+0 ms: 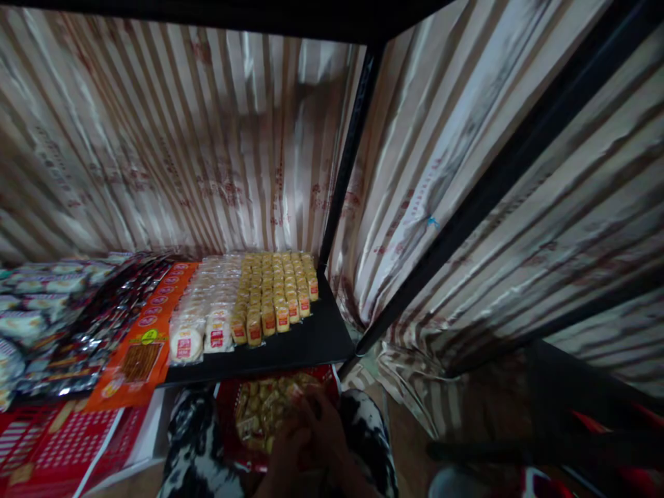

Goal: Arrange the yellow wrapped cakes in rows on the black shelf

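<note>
Low in the head view, my left hand [291, 437] and my right hand [319, 413] are close together over a red basket [228, 394]. Small yellowish wrapped packs [259, 411] fill the basket. Both hands are dark and blurred, and their fingers cannot be made out clearly; whether they hold a pack is hidden. Behind the basket, a black shelf [332, 332] bears rows of yellow wrapped snacks [280, 290] and white round wrapped snacks [218, 328].
An orange snack bag [142, 353], dark shiny packets [88, 332] and white packets [46, 283] lie further left on the shelf. A red perforated basket [67, 443] is below them. Black posts [353, 138] and striped sheeting [207, 138] stand behind.
</note>
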Action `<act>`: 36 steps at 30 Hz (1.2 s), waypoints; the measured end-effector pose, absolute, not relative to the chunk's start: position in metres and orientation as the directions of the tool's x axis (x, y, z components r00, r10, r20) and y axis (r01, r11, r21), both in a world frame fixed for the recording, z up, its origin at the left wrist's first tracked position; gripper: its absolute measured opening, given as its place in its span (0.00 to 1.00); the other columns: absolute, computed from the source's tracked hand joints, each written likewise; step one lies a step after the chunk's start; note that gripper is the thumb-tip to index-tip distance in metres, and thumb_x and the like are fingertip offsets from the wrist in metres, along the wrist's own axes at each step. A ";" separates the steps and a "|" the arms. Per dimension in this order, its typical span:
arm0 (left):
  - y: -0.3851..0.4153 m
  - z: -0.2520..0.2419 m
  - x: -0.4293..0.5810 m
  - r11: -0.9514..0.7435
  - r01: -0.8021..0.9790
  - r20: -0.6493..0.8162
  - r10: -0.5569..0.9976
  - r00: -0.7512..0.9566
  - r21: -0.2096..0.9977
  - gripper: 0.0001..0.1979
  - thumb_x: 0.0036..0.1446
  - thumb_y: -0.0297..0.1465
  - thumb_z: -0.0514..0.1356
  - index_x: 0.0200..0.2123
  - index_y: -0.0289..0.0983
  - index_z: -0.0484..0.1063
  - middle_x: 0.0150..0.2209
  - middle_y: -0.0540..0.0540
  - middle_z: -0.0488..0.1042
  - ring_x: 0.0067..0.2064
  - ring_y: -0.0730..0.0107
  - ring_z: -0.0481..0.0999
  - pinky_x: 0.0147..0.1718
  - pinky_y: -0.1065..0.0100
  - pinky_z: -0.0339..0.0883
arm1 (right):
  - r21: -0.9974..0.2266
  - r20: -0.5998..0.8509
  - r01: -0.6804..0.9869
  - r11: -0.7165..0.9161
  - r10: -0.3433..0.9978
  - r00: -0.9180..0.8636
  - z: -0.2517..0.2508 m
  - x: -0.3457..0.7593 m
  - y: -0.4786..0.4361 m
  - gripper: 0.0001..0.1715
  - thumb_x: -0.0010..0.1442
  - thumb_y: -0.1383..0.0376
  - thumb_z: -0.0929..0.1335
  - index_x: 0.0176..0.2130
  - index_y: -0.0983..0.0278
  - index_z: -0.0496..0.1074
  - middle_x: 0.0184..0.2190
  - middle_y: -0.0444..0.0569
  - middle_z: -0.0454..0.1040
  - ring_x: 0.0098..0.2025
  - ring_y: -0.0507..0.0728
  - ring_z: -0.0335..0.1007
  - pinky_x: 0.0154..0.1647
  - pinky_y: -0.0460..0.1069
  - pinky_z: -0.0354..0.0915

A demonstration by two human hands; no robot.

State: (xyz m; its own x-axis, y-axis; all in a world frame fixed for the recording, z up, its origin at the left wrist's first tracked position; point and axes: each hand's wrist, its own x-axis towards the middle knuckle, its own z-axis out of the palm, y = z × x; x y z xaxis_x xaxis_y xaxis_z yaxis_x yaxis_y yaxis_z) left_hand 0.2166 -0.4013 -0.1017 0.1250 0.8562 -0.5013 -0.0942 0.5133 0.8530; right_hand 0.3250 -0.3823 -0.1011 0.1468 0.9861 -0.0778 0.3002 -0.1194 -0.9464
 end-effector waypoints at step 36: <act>-0.197 -0.041 0.306 0.108 0.225 -0.108 0.994 -0.011 0.968 0.11 0.49 0.23 0.55 0.35 0.39 0.73 0.44 0.46 0.76 0.51 0.63 0.71 0.55 0.62 0.59 | -0.955 0.178 0.293 0.055 0.894 0.411 -0.083 0.376 -0.180 0.29 0.46 0.67 0.60 0.48 0.66 0.69 0.43 0.54 0.75 0.42 0.58 0.71 0.46 0.52 0.66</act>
